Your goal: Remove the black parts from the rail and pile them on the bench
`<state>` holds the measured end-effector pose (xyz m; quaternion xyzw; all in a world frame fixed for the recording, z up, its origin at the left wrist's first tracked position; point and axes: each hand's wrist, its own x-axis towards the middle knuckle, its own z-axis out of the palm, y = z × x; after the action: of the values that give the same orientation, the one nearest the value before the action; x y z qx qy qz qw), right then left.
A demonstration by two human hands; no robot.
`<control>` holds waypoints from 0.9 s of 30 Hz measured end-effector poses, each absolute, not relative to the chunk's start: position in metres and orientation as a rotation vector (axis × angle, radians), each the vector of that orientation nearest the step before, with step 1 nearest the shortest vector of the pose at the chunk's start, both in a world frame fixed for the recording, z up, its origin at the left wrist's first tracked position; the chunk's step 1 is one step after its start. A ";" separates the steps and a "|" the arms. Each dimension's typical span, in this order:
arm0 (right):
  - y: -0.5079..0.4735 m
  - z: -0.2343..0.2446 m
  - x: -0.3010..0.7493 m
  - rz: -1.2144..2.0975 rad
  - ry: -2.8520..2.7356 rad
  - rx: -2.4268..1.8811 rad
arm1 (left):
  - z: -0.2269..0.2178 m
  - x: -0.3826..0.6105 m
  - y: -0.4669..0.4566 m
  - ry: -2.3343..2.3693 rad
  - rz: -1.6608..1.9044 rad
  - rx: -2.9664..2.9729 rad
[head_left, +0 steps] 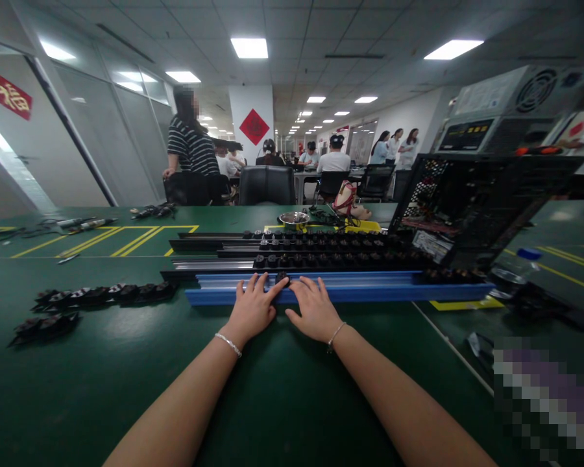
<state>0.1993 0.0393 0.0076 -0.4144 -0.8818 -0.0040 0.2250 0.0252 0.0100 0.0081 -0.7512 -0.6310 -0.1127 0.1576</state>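
On a green table point(126, 370) lies 1 blue rail point(360, 295). At its near edge, the left hand point(253, 306) and right hand point(316, 307) have fingers spread wide, thumbs apart, index tips at 1 small black piece point(282, 275) in the rail's channel, left of its middle.

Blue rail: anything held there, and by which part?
Left hand and right hand are at a small black part; whether or where it's gripped can't be told.

I note one front rail point(360, 294) lying mid-frame, rear rails point(214, 265) behind it, a dish point(293, 218) behind those, computer case point(472, 207) at frame right, loose socket modules point(143, 294) at frame left.
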 end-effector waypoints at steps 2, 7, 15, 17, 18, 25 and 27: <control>0.039 0.008 0.198 -0.016 -2.434 -1.148 | 0.009 0.025 0.010 -1.808 -0.321 -2.150; 0.038 0.006 0.195 -0.035 -2.463 -1.123 | 0.009 0.025 0.010 -1.807 -0.324 -2.158; 0.035 0.006 0.191 -0.013 -2.513 -1.084 | 0.008 0.025 0.011 -1.785 -0.333 -2.147; 0.036 0.006 0.191 -0.006 -2.515 -1.073 | 0.008 0.026 0.011 -1.784 -0.342 -2.143; 0.036 0.006 0.190 -0.003 -2.516 -1.066 | 0.009 0.026 0.011 -1.788 -0.343 -2.141; 0.039 0.005 0.190 0.013 -2.529 -1.033 | 0.011 0.030 0.009 -1.827 -0.309 -2.120; 0.040 0.006 0.191 0.016 -2.523 -1.037 | 0.010 0.031 0.010 -1.828 -0.311 -2.115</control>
<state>0.1910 0.0395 0.0059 -0.3719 -0.9053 0.0059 0.2053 0.0313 0.0096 0.0103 -0.7418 -0.6412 -0.1089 0.1638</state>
